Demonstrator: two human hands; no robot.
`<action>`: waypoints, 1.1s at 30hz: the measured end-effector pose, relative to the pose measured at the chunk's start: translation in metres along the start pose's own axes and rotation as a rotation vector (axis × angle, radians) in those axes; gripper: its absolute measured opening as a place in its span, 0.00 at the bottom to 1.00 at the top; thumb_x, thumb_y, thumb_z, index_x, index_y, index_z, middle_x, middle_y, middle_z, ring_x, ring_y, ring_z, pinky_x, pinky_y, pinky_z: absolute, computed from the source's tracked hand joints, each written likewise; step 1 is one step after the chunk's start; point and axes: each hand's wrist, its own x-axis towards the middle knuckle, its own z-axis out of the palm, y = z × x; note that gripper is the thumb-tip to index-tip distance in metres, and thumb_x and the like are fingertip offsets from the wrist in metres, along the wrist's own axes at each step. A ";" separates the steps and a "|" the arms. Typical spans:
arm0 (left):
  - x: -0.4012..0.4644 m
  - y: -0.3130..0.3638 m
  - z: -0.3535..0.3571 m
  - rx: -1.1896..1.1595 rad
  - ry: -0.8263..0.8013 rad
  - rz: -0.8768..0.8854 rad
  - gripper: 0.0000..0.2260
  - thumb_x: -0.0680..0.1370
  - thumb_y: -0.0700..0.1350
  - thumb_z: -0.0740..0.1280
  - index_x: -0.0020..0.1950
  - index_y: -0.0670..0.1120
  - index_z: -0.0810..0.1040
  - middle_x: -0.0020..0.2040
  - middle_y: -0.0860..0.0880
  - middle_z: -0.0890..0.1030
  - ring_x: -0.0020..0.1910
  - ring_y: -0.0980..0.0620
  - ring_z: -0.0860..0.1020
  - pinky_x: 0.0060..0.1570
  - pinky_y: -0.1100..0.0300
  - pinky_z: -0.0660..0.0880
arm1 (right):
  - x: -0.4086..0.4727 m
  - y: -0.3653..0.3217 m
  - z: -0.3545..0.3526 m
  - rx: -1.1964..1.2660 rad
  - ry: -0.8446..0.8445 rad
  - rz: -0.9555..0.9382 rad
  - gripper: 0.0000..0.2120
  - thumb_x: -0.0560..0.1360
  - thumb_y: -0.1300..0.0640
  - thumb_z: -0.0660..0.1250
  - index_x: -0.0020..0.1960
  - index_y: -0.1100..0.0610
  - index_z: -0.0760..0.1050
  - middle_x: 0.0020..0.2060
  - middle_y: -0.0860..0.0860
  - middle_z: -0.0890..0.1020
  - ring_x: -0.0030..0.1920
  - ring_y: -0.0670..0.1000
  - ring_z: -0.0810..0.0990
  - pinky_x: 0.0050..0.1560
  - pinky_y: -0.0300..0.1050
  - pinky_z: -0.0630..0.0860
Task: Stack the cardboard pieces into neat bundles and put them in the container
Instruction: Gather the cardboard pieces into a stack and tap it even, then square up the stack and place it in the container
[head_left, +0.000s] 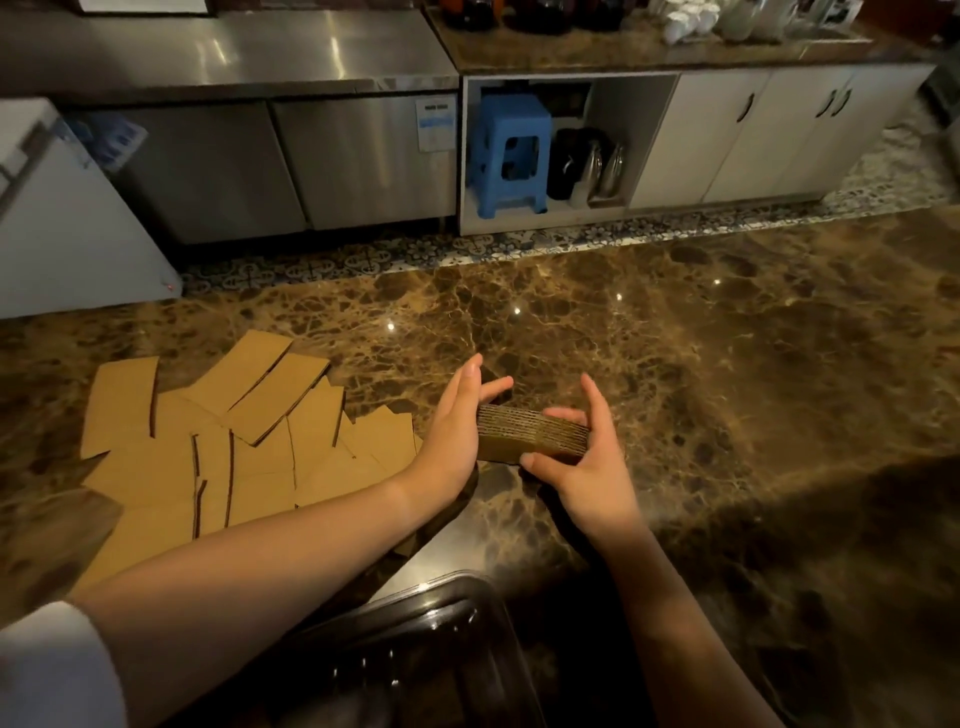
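Marble counter (649, 322) carries a bundle (530, 434), long axis left to right, squeezed between the flat left hand (452, 436) and the curled right hand (587, 457). Directly nearer lies the container (415, 649); loose pieces (218, 447) are spread to the left.

Dim warm light, glare specks on the countertop (571, 312), bowed edges.
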 end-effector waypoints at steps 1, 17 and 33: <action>-0.001 0.004 -0.001 -0.001 -0.006 -0.015 0.38 0.70 0.76 0.53 0.75 0.59 0.66 0.57 0.57 0.85 0.68 0.50 0.75 0.72 0.41 0.66 | 0.001 -0.004 0.002 -0.020 0.021 0.007 0.50 0.68 0.72 0.76 0.78 0.41 0.57 0.60 0.51 0.77 0.51 0.48 0.85 0.46 0.48 0.85; -0.157 0.116 -0.046 -0.198 -0.124 0.478 0.43 0.65 0.43 0.81 0.76 0.53 0.64 0.60 0.50 0.83 0.59 0.50 0.82 0.52 0.58 0.79 | -0.108 -0.122 0.059 0.796 -0.346 0.038 0.42 0.63 0.62 0.80 0.75 0.57 0.69 0.64 0.64 0.80 0.62 0.64 0.81 0.52 0.54 0.82; -0.271 0.078 -0.098 0.105 0.125 0.511 0.40 0.68 0.38 0.77 0.72 0.66 0.66 0.55 0.48 0.85 0.52 0.45 0.85 0.45 0.59 0.82 | -0.181 -0.128 0.085 0.014 -0.572 -0.216 0.27 0.66 0.68 0.79 0.55 0.43 0.79 0.53 0.45 0.85 0.54 0.46 0.85 0.49 0.37 0.81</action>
